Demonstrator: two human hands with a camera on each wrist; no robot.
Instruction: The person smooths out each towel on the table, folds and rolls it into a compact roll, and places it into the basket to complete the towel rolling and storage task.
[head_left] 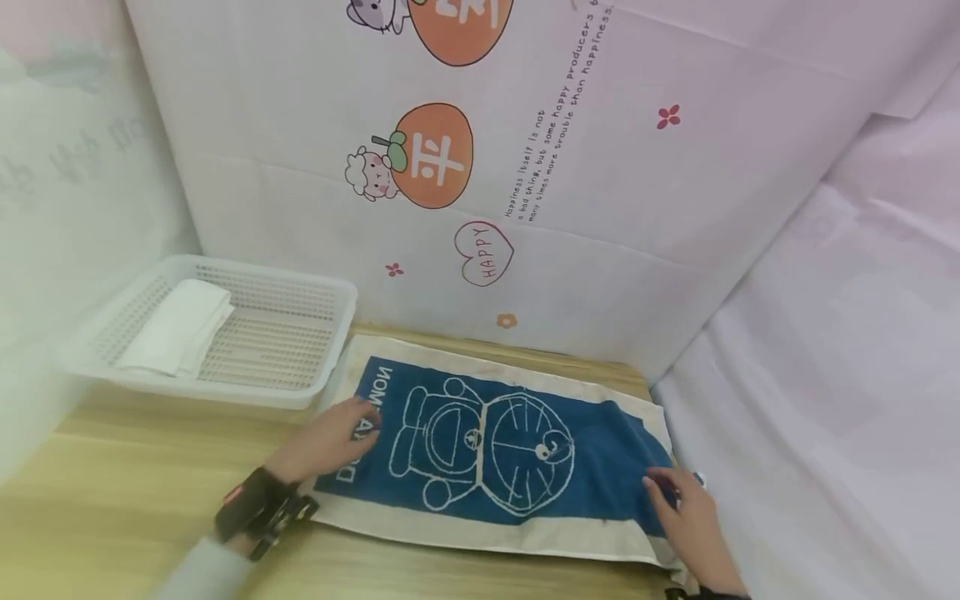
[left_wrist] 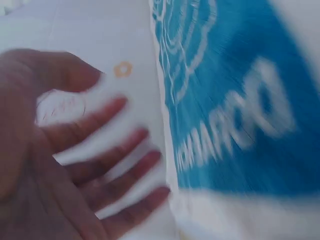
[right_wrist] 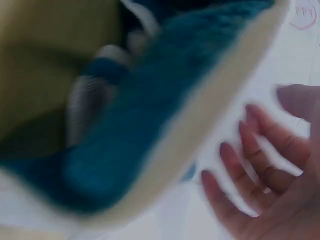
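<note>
A blue towel point(head_left: 525, 475) with a cream border, a white cartoon line drawing and mirrored lettering lies spread on the wooden table, its right end rumpled. Over its lettered left end is my left hand point(head_left: 330, 437), fingers loosely bent around nothing. In the left wrist view that hand point(left_wrist: 65, 165) has its fingers spread beside the blurred towel point(left_wrist: 230, 170). My right hand point(head_left: 690, 517) is at the towel's right end, thumb and fingers apart. The right wrist view shows the towel's edge point(right_wrist: 195, 110) raised in a fold, with the relaxed right hand point(right_wrist: 285, 200) beside it.
A white plastic basket point(head_left: 341, 321) stands at the back left with a folded white cloth point(head_left: 176, 325) inside. Behind the towel rises a printed white sheet point(head_left: 585, 275). White fabric point(head_left: 825, 417) hangs along the right side. Bare wooden tabletop point(head_left: 142, 483) shows at the front left.
</note>
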